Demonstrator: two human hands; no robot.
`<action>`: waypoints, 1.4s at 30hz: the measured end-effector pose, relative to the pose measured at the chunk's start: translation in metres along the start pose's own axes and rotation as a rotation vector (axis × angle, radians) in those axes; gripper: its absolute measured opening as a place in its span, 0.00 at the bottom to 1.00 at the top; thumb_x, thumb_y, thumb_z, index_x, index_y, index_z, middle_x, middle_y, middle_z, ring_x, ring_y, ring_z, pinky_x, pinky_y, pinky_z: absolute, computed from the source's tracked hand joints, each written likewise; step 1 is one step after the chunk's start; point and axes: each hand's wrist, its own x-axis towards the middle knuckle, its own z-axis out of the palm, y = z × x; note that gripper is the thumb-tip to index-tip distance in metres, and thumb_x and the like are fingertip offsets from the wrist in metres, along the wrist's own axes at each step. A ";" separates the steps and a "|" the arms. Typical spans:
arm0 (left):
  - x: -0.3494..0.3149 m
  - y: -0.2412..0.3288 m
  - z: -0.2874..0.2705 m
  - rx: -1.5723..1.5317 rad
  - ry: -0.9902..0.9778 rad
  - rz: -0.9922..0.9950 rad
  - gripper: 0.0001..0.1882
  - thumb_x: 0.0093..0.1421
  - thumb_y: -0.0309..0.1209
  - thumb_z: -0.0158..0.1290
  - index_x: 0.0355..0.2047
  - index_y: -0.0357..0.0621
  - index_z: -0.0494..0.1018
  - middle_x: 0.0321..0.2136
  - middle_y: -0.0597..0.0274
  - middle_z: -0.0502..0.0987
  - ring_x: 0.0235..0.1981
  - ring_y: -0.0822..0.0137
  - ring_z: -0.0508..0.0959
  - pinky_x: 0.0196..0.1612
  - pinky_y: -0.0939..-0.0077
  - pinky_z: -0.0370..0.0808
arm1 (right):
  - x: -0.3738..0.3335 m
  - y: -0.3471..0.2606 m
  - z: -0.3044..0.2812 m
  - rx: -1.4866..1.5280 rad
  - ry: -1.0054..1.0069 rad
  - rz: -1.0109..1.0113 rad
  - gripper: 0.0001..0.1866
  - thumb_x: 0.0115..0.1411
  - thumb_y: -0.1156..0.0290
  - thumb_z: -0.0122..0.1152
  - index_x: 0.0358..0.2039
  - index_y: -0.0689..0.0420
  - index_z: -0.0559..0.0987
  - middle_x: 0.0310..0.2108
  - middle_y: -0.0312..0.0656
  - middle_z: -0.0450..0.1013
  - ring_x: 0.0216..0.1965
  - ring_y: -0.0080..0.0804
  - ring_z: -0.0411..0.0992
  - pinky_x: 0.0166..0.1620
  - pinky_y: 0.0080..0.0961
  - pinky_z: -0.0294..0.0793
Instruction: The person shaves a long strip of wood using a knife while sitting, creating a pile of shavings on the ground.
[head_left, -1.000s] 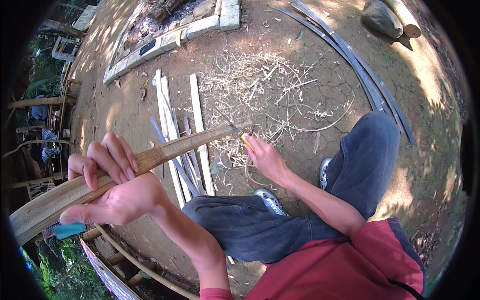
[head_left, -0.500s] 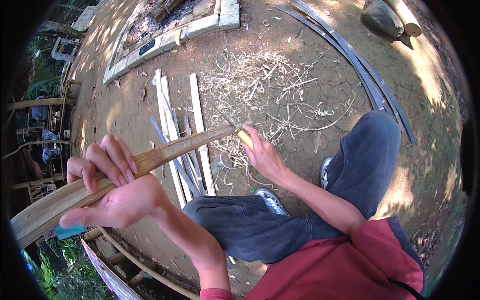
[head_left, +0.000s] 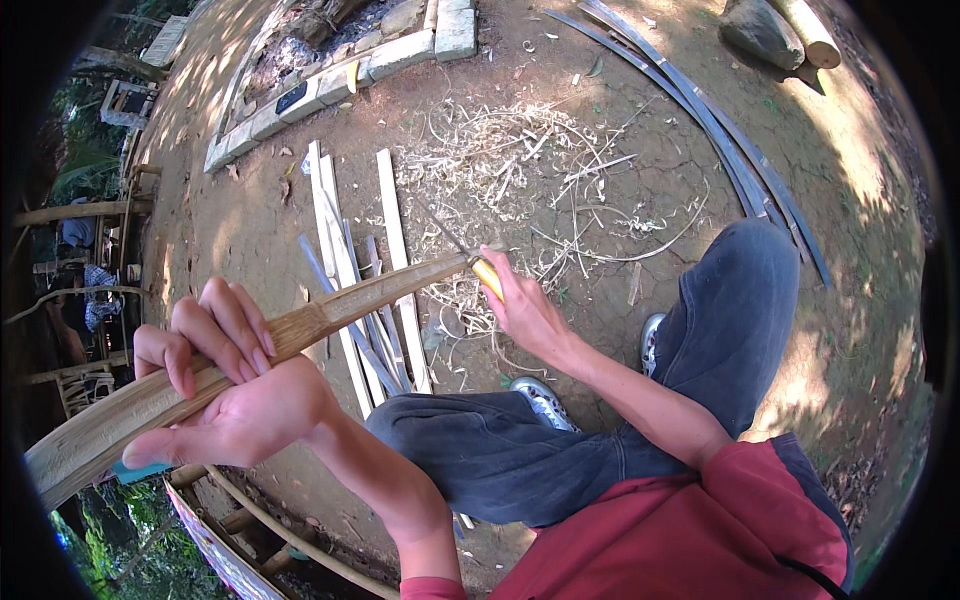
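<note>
A long split length of bamboo point(head_left: 365, 292) slants from the lower left edge up toward the middle. My left hand point(head_left: 262, 405) is wrapped around its thicker part, palm up, fingers curled over the top and thumb stretched along the underside. At the far, thinner end, my right hand point(head_left: 532, 318) grips a knife point(head_left: 487, 275) by its yellow handle. The narrow dark blade points up and to the left, past the bamboo's tip. Whether the right fingers also pinch the bamboo's end cannot be made out.
Pale shavings point(head_left: 510, 150) litter the ground ahead. Several bamboo strips point(head_left: 392, 220) lie beyond my left knee, and long dark strips point(head_left: 700, 105) curve along the right. A block-edged fire pit point(head_left: 330, 85) holds a phone point(head_left: 291, 97) on its rim; a rock point(head_left: 762, 32) and log point(head_left: 808, 35) lie far right.
My left hand and the thicker part of the bamboo have dipped slightly. My right hand and the knife stay almost where they were at the thin end.
</note>
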 end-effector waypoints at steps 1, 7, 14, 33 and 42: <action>0.000 0.000 0.001 0.000 0.002 0.006 0.34 0.60 0.69 0.30 0.19 0.49 0.51 0.07 0.69 0.52 0.08 0.79 0.50 0.11 0.89 0.49 | -0.001 -0.001 -0.002 0.020 -0.033 0.040 0.16 0.61 0.81 0.53 0.49 0.66 0.66 0.23 0.54 0.73 0.20 0.43 0.74 0.20 0.33 0.73; 0.000 -0.001 0.000 0.039 0.026 0.020 0.35 0.59 0.70 0.29 0.19 0.50 0.50 0.07 0.69 0.51 0.08 0.79 0.50 0.11 0.89 0.47 | -0.008 0.006 -0.002 -0.007 0.013 -0.110 0.13 0.61 0.80 0.53 0.46 0.66 0.69 0.25 0.53 0.74 0.22 0.42 0.75 0.22 0.34 0.74; 0.004 -0.003 0.001 -0.080 0.011 -0.013 0.34 0.60 0.69 0.29 0.19 0.51 0.52 0.08 0.70 0.51 0.08 0.79 0.49 0.10 0.90 0.48 | -0.023 0.088 0.032 -0.158 -0.114 0.156 0.06 0.62 0.81 0.49 0.40 0.68 0.68 0.20 0.53 0.72 0.19 0.36 0.73 0.15 0.30 0.70; -0.002 0.003 0.001 -0.013 0.047 -0.006 0.33 0.61 0.68 0.27 0.20 0.51 0.50 0.08 0.69 0.51 0.07 0.78 0.49 0.10 0.89 0.48 | -0.011 0.053 0.018 -0.051 -0.114 0.158 0.07 0.61 0.83 0.49 0.40 0.65 0.68 0.20 0.51 0.72 0.18 0.40 0.73 0.18 0.35 0.70; -0.002 0.001 0.002 -0.051 0.000 0.010 0.33 0.61 0.68 0.29 0.19 0.51 0.50 0.08 0.68 0.51 0.07 0.78 0.50 0.10 0.89 0.48 | -0.010 0.016 0.009 -0.049 0.073 -0.192 0.17 0.60 0.79 0.55 0.49 0.71 0.71 0.29 0.56 0.75 0.27 0.43 0.77 0.28 0.32 0.81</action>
